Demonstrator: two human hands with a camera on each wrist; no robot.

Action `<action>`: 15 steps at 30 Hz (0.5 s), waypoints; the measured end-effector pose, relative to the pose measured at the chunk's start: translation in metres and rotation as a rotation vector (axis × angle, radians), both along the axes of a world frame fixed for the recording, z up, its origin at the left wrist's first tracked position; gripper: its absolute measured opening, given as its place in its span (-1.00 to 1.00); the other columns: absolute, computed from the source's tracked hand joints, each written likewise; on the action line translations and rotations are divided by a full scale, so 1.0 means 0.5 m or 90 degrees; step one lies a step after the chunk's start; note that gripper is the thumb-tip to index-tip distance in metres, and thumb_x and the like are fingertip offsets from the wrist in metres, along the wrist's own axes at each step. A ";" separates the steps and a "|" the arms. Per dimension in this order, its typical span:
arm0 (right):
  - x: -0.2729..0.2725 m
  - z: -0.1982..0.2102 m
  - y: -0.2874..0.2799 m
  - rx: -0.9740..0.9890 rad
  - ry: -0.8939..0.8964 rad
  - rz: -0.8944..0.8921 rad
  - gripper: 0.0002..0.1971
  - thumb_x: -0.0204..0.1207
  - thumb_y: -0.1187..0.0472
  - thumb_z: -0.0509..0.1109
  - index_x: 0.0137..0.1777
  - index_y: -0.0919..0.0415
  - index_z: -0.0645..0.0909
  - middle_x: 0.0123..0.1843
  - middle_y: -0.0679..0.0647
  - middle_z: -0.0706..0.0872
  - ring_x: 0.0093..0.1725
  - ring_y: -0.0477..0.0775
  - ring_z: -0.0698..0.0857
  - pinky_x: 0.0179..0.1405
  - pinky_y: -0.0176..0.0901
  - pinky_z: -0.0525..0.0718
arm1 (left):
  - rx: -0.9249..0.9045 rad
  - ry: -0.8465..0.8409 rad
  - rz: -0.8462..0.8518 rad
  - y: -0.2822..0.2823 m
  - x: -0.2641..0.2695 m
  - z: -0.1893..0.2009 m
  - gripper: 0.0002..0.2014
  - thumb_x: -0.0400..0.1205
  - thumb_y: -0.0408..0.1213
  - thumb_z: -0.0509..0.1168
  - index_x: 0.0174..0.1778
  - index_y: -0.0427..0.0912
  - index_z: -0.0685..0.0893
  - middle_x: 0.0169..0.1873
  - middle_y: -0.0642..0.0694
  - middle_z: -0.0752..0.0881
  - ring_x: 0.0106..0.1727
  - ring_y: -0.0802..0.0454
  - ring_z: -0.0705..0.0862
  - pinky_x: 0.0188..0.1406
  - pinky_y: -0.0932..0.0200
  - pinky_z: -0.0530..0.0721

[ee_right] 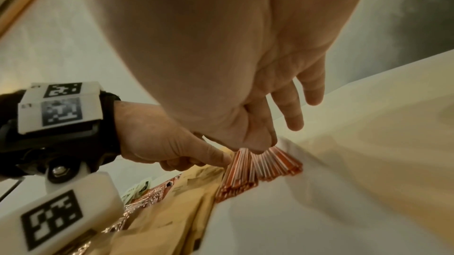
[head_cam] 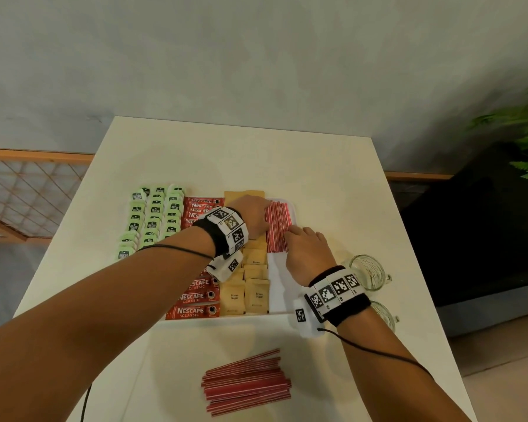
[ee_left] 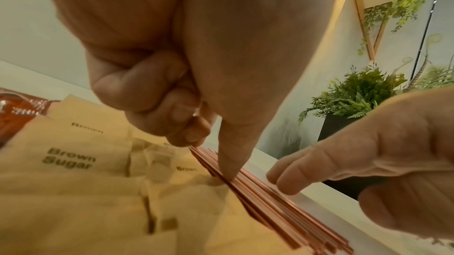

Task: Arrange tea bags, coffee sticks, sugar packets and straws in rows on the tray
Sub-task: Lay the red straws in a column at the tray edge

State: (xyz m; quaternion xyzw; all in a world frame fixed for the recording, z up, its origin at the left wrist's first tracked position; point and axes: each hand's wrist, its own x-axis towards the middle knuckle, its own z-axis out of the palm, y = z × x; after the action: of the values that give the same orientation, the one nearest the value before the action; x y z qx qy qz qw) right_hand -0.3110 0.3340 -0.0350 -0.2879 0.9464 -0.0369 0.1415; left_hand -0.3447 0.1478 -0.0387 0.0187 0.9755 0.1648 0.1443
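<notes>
On the right side of the tray (head_cam: 279, 281) lie the straws (head_cam: 277, 226), beside the sugar packets (head_cam: 244, 293). The left grip (head_cam: 253, 216), curled with one finger out, pushes their side. The right grip (head_cam: 308, 248), loose and holding nothing, presses them down, likely to keep the row straight.

Tea bags (head_cam: 153, 220) lie left of coffee sticks (head_cam: 195, 296), sugar packets (head_cam: 244, 295), then straws (head_cam: 279, 214) (rightmost)

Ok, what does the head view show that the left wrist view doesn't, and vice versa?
Head only: tea bags, spare straws on the table, two glass mugs. Left wrist only: the left hand with fingers curled and one straight finger pressing the edge of the tray straws. Both: tray straws, sugar packets, coffee sticks, right hand, a plant.
</notes>
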 end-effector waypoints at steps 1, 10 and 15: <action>0.001 0.000 0.002 -0.004 0.001 0.001 -0.69 0.54 0.38 0.18 0.24 0.19 0.57 0.31 0.07 0.58 0.29 0.23 0.54 0.35 0.13 0.46 | 0.003 0.001 0.000 0.000 0.000 0.000 -0.83 0.56 -0.05 0.32 -0.09 -0.05 0.70 -0.18 0.01 0.75 -0.13 -0.01 0.72 -0.05 -0.05 0.76; 0.019 -0.006 0.009 0.013 -0.018 0.005 -0.56 0.56 0.34 0.20 0.44 0.16 0.52 0.50 0.08 0.49 0.42 0.32 0.45 0.45 0.23 0.43 | 0.012 0.036 -0.027 0.004 0.008 0.000 -0.75 0.55 0.00 0.43 0.01 -0.06 0.67 -0.17 0.01 0.73 -0.13 0.00 0.70 -0.18 0.15 0.60; 0.027 -0.010 0.010 0.017 -0.024 0.003 -0.48 0.56 0.33 0.21 0.53 0.09 0.47 0.56 0.07 0.45 0.46 0.31 0.42 0.50 0.24 0.39 | 0.018 0.038 -0.014 0.001 0.012 -0.006 -0.72 0.54 0.05 0.43 0.07 0.00 0.65 -0.19 0.06 0.72 -0.16 0.02 0.71 -0.22 0.16 0.62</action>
State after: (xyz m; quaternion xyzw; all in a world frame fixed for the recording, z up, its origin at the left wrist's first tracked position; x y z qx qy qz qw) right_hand -0.2974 0.3392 -0.0399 -0.2876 0.9433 -0.0290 0.1631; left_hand -0.3385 0.1483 -0.0417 0.0361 0.9767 0.1761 0.1169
